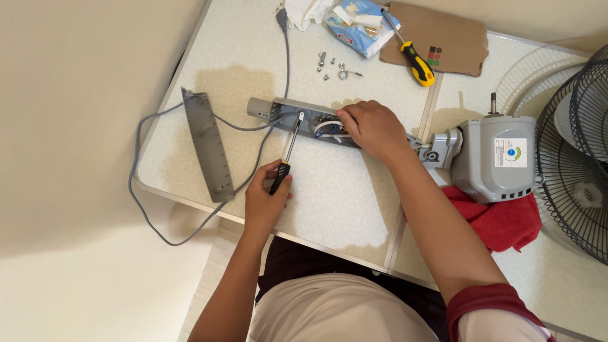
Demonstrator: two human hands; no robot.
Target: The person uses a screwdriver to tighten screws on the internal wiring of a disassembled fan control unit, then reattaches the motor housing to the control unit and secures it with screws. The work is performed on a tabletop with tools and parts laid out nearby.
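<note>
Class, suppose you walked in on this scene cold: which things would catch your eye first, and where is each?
At the table's centre, the left hand drives a black-handled screwdriver into an opened grey fan housing, which the right hand steadies. To the right lies the grey fan motor on a red cloth; a yellow-handled screwdriver rests on cardboard at the top.

bare tabletop [335, 202] near edge, grey cover [208, 147] left, fan motor [497, 159] right
</note>
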